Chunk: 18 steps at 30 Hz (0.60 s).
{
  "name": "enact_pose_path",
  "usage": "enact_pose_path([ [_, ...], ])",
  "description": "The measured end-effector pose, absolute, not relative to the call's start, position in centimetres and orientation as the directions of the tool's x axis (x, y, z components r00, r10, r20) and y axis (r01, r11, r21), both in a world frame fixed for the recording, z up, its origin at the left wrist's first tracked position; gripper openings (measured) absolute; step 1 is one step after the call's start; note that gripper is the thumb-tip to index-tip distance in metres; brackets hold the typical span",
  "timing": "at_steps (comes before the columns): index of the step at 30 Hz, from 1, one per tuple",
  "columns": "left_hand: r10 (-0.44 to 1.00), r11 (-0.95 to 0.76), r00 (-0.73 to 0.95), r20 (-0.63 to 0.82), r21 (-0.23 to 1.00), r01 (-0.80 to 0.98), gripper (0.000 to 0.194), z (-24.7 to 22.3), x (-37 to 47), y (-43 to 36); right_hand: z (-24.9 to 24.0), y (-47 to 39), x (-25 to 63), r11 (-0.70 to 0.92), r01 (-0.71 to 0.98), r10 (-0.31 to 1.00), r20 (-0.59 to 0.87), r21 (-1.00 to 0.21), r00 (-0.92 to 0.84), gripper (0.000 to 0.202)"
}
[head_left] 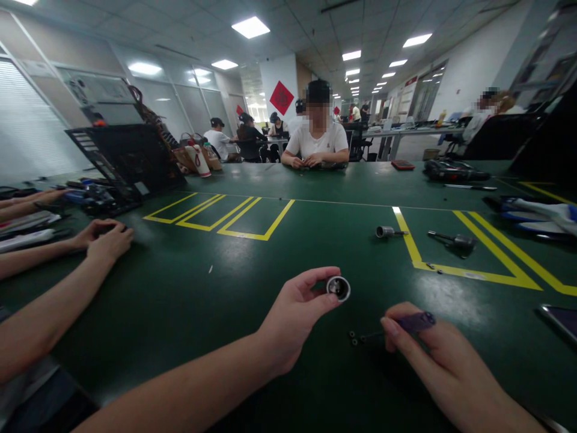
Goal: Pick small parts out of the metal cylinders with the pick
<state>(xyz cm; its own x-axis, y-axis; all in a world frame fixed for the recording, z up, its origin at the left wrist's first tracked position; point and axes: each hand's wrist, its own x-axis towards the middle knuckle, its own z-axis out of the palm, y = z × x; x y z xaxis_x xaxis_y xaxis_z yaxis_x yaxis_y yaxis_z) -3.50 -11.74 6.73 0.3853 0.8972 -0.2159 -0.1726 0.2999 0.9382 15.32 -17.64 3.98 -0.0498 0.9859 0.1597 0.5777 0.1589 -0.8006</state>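
Observation:
Between the thumb and fingers of my left hand [300, 310] is a round metal cup-like part [338, 288], its open end facing the camera. My right hand [433, 349] is closed around a screwdriver with a purple handle [417, 322]. The dark shaft points left, its end close to several small dark pieces [354, 338] on the green table [243, 270]. Farther back lie a metal cup part with a shaft [385, 231] and a similar part with a dark shaft [457, 242], the latter inside a yellow tape outline [473, 276].
At the left, other people's hands [108, 240] rest on the table. A person in a white shirt [318, 144] sits opposite. Toward the back right are a black tool-like bundle [455, 170] and blue and white gloves [541, 216]. A phone-like object [559, 322] lies at the right edge.

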Motion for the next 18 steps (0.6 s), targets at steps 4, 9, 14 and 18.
enact_pose_path([
  [4,0.889,0.333,0.378,-0.258,0.932,-0.147,0.039,6.6,-3.5,-11.7,3.9,-17.1,15.3,-0.023,0.334,0.987,0.031,-0.942,0.155,0.034],
  [9,0.897,0.323,0.355,-0.262,0.938,-0.124,0.037,6.9,-3.3,-12.1,4.0,-17.3,15.6,0.043,-0.086,0.961,0.018,-0.995,0.276,0.026],
  [14,0.904,0.287,0.36,-0.229,0.951,-0.116,0.036,6.8,-3.1,-12.6,4.4,-19.0,15.8,0.353,0.355,0.907,0.41,-0.866,0.098,0.014],
  [18,0.915,0.256,0.348,-0.202,0.96,-0.115,0.034,6.4,-2.9,-12.8,4.9,-19.7,14.8,0.535,0.496,0.816,0.571,-0.684,-0.093,0.013],
])
